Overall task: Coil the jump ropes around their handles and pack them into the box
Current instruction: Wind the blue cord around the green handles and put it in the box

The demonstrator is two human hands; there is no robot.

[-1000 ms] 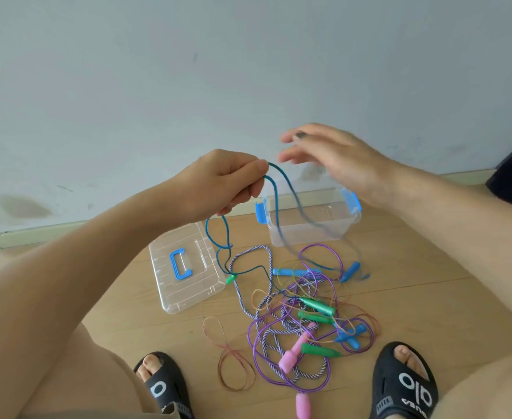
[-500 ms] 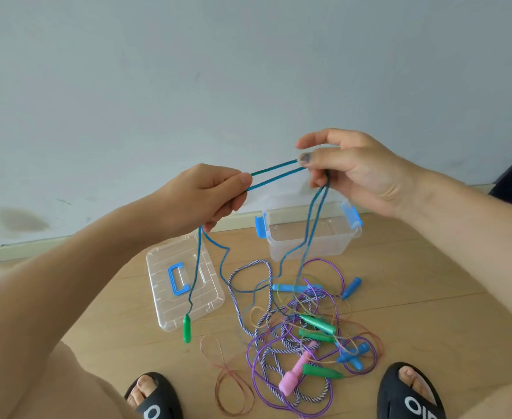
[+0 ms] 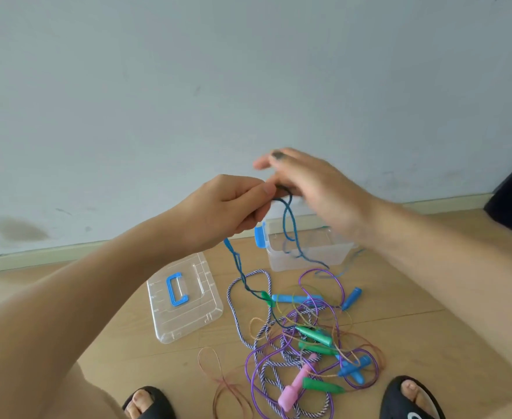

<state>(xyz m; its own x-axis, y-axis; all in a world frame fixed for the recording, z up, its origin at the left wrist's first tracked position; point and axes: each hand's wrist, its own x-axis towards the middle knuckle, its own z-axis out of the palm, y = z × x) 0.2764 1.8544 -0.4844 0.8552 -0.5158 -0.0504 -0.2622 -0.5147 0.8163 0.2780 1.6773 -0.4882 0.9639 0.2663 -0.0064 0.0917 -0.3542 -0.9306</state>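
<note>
Centre of frame: left hand pinched gathered loops of the teal rope, likely to keep the collected turns from slipping. Right hand, blurred beside it, fingers extended; grip on rope: cannot tell. Rope trailed down to a green handle above the tangled pile. Open box waited behind, lid set aside left.

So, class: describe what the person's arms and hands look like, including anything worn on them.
Both forearms are bare, with no sleeves, watch, bracelets or gloves in view. The left hand shows no rings. The right hand is motion-blurred; one fingertip has a dark nail, possibly polish. No markings can be made out.
</note>
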